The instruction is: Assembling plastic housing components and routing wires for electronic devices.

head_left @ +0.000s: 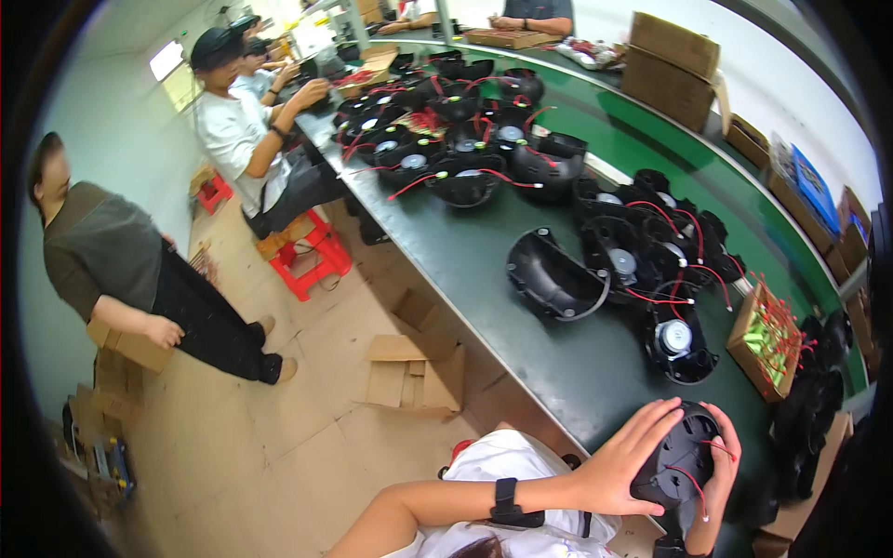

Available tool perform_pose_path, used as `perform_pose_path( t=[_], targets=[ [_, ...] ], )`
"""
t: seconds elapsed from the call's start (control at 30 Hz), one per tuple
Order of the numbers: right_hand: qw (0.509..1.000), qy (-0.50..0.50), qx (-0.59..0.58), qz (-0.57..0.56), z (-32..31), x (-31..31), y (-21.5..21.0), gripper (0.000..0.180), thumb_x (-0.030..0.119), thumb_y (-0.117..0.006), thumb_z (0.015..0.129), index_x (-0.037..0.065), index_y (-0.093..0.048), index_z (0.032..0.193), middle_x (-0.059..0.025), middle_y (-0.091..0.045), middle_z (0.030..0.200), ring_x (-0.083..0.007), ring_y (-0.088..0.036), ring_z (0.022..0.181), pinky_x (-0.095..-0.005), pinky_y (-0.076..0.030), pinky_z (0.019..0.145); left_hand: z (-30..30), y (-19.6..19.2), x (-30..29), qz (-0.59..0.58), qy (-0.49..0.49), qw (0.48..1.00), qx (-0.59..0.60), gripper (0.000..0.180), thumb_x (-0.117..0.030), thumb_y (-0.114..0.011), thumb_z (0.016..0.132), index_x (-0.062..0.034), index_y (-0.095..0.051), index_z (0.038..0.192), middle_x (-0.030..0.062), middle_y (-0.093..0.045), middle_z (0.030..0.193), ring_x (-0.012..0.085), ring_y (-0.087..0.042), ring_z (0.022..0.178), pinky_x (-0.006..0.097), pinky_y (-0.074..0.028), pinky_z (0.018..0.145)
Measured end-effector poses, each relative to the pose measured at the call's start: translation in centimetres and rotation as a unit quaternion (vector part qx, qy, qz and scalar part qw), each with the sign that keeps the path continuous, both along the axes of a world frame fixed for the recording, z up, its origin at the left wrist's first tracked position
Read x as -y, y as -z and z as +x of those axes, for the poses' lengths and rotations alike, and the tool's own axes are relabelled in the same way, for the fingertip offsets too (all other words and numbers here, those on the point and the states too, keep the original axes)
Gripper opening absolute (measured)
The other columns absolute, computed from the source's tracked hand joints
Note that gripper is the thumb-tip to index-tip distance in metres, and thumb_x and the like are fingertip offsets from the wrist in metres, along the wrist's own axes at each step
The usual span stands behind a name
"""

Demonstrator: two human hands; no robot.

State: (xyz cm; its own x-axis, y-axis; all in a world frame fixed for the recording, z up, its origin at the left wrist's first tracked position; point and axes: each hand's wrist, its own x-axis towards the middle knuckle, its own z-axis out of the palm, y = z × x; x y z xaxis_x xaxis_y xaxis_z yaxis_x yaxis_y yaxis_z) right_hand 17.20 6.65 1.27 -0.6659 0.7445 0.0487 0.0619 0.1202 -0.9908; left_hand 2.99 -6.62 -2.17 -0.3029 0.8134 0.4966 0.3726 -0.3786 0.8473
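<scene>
Both of my hands hold a black rounded plastic shell (pixel 677 460) above the near end of the table. My left hand (pixel 616 470) wraps its left side, with the fingers over the top edge. Along the opposite side, my right hand (pixel 724 454) grips it close to the thin red wires (pixel 693 484) that come out of the shell. Just beyond my hands lies a similar black shell with a silver round speaker (pixel 673 337) in it. Farther left on the table, an open curved black shell (pixel 553 274) lies by itself.
A cardboard box (pixel 767 344) of red wires and light green parts stands right of the shells. Many wired shells (pixel 465 139) crowd the far table, beside a green conveyor belt (pixel 633 139). Seated co-workers (pixel 237 130) work there; a person (pixel 112 251) stands left. Open cartons (pixel 414 377) lie on the floor.
</scene>
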Motion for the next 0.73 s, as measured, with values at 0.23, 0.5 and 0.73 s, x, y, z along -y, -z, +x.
perform_pose_path(
  t=[0.23, 0.5, 0.73],
  targets=[
    [0.999, -0.029, -0.016, 0.011, -1.3, 0.0, -0.7, 0.063, 0.027, -0.047, 0.077, -0.010, -0.052, 0.127, -0.0195, -0.058, 0.127, -0.0254, -0.055, 0.117, -0.0317, -0.037, 0.106, 0.0, 0.1, -0.1, 0.000, -0.012, 1.000, 0.004, 0.115, -0.030, -0.086, 0.056, -0.0014, -0.023, 0.147, 0.0220, -0.024, 0.150, 0.0425, -0.026, 0.138, 0.047, -0.027, 0.112],
    [0.999, -0.010, -0.039, -0.004, 0.4, 0.8, 0.2, 0.058, 0.025, -0.049, 0.081, -0.010, -0.053, 0.127, -0.0194, -0.059, 0.125, -0.0248, -0.055, 0.117, -0.0313, -0.036, 0.106, 0.4, 0.3, 0.3, 0.008, 0.017, 1.000, 0.017, 0.116, -0.024, -0.085, 0.052, -0.0025, -0.022, 0.148, 0.0211, -0.023, 0.150, 0.0428, -0.024, 0.139, 0.047, -0.027, 0.112],
    [0.998, 0.043, 0.049, 0.025, 0.0, 1.7, -1.2, 0.058, 0.031, -0.051, 0.084, -0.003, -0.053, 0.131, -0.0146, -0.057, 0.131, -0.0266, -0.051, 0.124, -0.0287, -0.032, 0.107, -1.2, 1.6, 0.0, -0.022, 0.074, 0.997, 0.012, 0.116, -0.050, -0.082, 0.067, -0.0055, -0.015, 0.151, 0.0203, -0.002, 0.158, 0.0434, -0.009, 0.145, 0.052, -0.015, 0.116]
  ],
)
